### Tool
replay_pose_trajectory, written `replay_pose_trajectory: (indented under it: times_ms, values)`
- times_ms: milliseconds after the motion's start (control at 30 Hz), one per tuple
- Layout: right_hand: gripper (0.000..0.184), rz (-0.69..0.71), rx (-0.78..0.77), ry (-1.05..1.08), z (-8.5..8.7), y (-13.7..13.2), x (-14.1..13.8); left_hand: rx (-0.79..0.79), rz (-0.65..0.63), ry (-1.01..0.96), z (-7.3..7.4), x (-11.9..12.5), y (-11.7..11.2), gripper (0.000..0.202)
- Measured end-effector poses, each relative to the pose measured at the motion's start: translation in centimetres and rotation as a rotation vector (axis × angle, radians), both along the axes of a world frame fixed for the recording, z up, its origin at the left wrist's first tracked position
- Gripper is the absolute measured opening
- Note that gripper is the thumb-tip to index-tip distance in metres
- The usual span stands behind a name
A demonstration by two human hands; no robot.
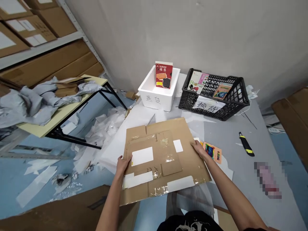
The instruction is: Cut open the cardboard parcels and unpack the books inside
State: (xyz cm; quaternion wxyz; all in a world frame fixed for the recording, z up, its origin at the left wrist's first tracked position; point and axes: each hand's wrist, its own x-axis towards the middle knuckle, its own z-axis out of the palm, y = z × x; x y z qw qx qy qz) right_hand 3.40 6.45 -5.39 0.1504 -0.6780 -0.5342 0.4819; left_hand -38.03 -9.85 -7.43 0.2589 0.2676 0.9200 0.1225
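Note:
Between my two hands is a broad stack of flattened cardboard [190, 131], with a smaller flattened piece lying on the larger one. White labels and strips of clear tape cover parts of it. My left hand [123, 165] grips its left edge, thumb on top. My right hand [199, 148] grips the right edge, with the fingers hidden underneath. The near end of the cardboard sticks out past the table's edge. Just beyond my right hand, colourful orange booklets [214, 152] lie partly covered on the grey table [231, 134].
A white foam box [157, 99] holding a red book [164, 75] stands at the back, beside a black crate [214, 93] with books. A utility knife [246, 144] lies on the right. Grey parcels [31, 102] crowd a yellow table [60, 114]; crumpled wrapping [103, 128] litters the floor.

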Motion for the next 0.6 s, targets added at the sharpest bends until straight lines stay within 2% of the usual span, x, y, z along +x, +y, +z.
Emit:
replay_pose_trajectory:
  times_ms: [67,167,233,333,433,533,600]
  values:
    - [0.033,-0.017,-0.001,0.144,1.6,-0.7,0.5,0.059,0.042,-0.103,1.7,-0.5,-0.1,0.05]
    - [0.034,-0.047,0.037,0.311,3.9,-1.8,1.5,0.249,0.219,-0.338,4.2,-0.7,0.3,0.042]
    - [0.034,-0.088,0.074,0.394,5.3,-2.6,2.5,0.365,0.29,-0.429,5.8,-0.5,0.9,0.042]
    - [0.034,-0.174,0.139,0.481,6.6,-4.1,4.5,0.429,0.238,-0.446,7.9,0.6,2.2,0.044]
    - [0.036,-0.279,0.236,0.544,6.9,-6.6,7.3,0.442,0.173,-0.454,9.5,2.5,3.8,0.046]
    - [0.035,-0.393,0.307,0.613,6.9,-10.4,11.0,0.44,0.071,-0.442,10.4,5.6,5.6,0.046]
    - [0.032,-0.481,0.35,0.609,6.9,-13.8,13.9,0.439,-0.018,-0.405,10.7,8.8,6.8,0.042]
